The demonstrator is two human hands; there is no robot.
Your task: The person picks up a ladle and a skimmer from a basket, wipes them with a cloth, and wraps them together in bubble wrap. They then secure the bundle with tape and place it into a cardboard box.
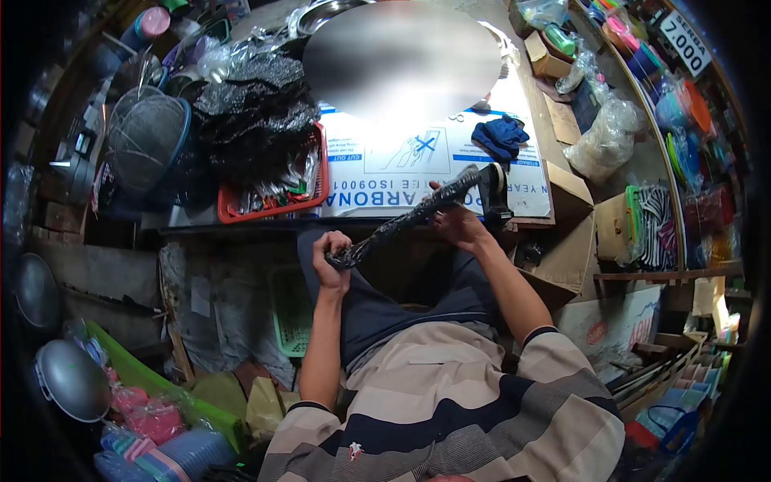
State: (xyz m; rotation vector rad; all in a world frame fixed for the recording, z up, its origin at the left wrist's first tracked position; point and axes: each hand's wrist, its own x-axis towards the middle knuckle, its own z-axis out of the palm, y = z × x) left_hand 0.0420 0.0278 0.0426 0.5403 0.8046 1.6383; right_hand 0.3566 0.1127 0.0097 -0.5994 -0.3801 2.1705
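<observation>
A long, narrow, crumpled strip of shiny black bubble wrap (401,222) stretches slantwise in front of me, over the near table edge. My left hand (332,261) is closed in a fist around its lower end. Nearer its upper end, my right hand (458,225) holds it loosely, palm turned up, with the strip lying across the fingers. Just right of that end stands a black tape dispenser (496,197). A crumpled dark blue cloth (499,138) lies behind it on the printed white board (377,181).
At the table's left, a red basket (325,165) holds small packed items under heaped black bubble wrap (257,104). Mesh strainers (148,136) hang farther left. An open cardboard box (566,241) adjoins the right edge; a green basket (291,313) sits below. Loaded shelves (675,269) line the right.
</observation>
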